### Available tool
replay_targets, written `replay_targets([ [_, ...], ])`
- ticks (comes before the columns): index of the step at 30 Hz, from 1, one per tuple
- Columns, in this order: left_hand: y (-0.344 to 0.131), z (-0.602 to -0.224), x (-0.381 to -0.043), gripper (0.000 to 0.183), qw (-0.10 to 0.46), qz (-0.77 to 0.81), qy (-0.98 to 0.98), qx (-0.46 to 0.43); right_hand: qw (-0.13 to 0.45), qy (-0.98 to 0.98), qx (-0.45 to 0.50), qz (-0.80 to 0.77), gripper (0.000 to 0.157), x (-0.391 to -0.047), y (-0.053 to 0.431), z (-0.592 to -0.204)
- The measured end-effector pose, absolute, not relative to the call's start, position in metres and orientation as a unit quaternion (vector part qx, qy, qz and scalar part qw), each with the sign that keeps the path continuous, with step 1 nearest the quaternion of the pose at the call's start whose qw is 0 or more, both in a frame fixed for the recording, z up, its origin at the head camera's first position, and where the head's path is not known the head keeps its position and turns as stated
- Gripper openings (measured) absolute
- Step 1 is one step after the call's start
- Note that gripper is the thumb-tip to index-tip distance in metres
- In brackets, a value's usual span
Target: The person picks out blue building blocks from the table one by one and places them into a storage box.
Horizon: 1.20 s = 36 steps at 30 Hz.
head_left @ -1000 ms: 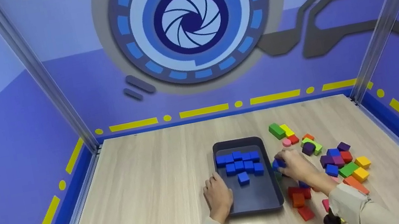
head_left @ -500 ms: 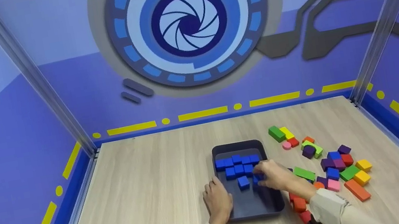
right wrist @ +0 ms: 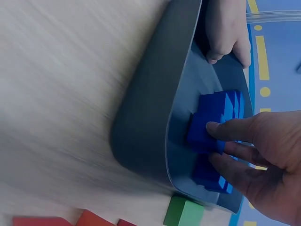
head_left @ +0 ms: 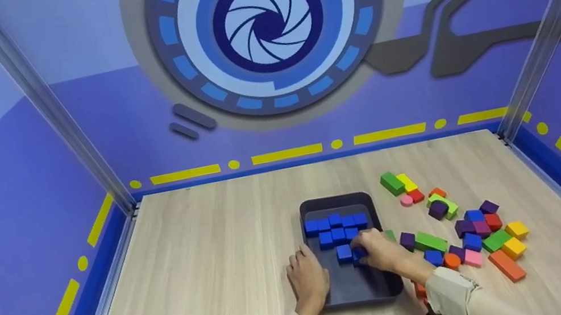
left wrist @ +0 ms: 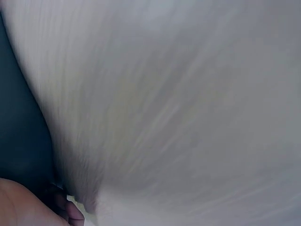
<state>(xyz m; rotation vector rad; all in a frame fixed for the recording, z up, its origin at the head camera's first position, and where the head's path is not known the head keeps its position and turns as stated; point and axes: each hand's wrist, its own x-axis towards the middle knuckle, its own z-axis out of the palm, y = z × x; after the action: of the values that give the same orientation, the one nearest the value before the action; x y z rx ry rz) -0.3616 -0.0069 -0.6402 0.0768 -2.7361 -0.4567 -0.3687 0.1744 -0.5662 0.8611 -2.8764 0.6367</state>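
Observation:
A dark grey tray (head_left: 359, 291) lies on the table with several blue cubes (head_left: 338, 235) set in rows toward its far end. My left hand (head_left: 308, 279) grips the tray's left rim; the right wrist view shows this hand (right wrist: 226, 28) at the rim too, with part of it inside. Over the tray's right half, my right hand (head_left: 384, 250) pinches a blue cube (right wrist: 202, 134) between thumb and fingers, beside another blue cube (head_left: 344, 253). In the head view the fingers partly cover the pinched cube. The left wrist view shows mostly tabletop and the tray's wall (left wrist: 23, 122).
Right of the tray, mixed blocks lie scattered, among them a green block (head_left: 430, 241), a blue cube (head_left: 433, 258), an orange cylinder (head_left: 452, 261) and a long orange block (head_left: 507, 265). More blocks, including a green one (head_left: 392, 184), lie farther back. Patterned panels enclose the table.
My right hand has carried a blue cube from the blocks at right into the tray, then shifted slightly left toward the front cube. The left hand has stayed at the tray's rim.

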Motion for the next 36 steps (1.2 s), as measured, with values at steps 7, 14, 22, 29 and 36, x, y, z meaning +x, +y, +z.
replay_targets([
  [7, -0.007, -0.636, -0.359, 0.068, 0.176, -0.172, -0.969, 0.025, 0.054, -0.934, 0.284, 0.21, 0.027, -0.369, 0.179, -0.564],
  [14, -0.003, -0.63, -0.364, 0.067, 0.172, -0.182, -0.968, 0.018, 0.055, -0.948, 0.232, 0.212, 0.017, -0.366, 0.215, -0.535],
  [22, -0.012, -0.634, -0.359, 0.068, 0.164, -0.194, -0.967, 0.022, -0.035, -0.953, 0.221, 0.203, 0.01, -0.344, 0.263, -0.53],
  [29, -0.016, -0.63, -0.361, 0.065, 0.168, -0.206, -0.964, 0.03, -0.069, -0.958, 0.218, 0.174, 0.03, -0.338, 0.286, -0.544],
  [36, -0.007, -0.633, -0.359, 0.066, 0.157, -0.2, -0.967, 0.027, -0.079, -0.958, 0.183, 0.207, 0.033, -0.334, 0.292, -0.561],
])
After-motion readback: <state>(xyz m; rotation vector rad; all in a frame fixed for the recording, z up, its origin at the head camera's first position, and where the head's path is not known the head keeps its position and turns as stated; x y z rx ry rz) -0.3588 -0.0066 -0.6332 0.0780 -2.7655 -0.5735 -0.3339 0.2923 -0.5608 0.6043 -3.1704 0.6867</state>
